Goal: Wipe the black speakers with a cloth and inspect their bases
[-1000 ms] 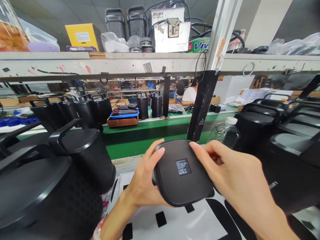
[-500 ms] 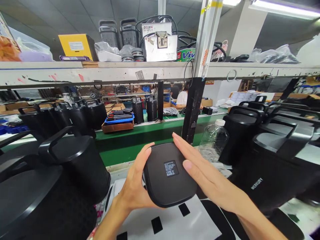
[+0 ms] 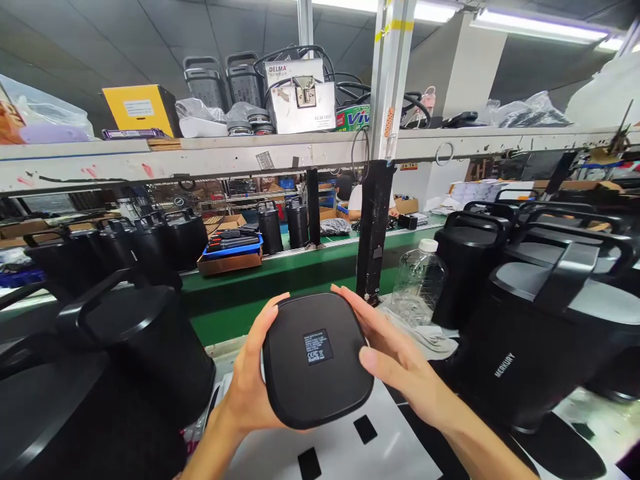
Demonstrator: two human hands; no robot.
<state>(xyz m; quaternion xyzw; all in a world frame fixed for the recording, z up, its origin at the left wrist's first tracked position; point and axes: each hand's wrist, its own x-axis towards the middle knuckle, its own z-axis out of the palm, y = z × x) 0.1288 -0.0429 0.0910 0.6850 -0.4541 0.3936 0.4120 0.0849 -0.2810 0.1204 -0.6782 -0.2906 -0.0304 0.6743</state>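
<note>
Between my two hands is a black portable speaker (image 3: pixel 300 390), its rounded-square underside turned up toward me. A small label (image 3: pixel 318 347) with printed text and marks sits near the middle of that face. My left hand (image 3: pixel 250 377) wraps round the left side, fingers behind and mostly hidden. On the right side, my right hand (image 3: pixel 395 347) grips too, its thumb resting on the edge of the base. Below lies a white sheet (image 3: pixel 345 453) with black squares on it. The rest of the speaker's body is hidden behind its base.
Large black speakers with handles crowd the left (image 3: pixel 135 347) and right (image 3: pixel 520 333) sides. A clear plastic bottle (image 3: pixel 419 283) stands beyond my right hand. Overhead runs a shelf (image 3: pixel 210 150) carrying boxes and cables. A dark post (image 3: pixel 373 233) rises ahead; a person (image 3: pixel 356 200) sits further back.
My right hand has gone from lying flatter against the speaker to curling round its right edge. The speaker has turned slightly and sits further left and a little lower in view.
</note>
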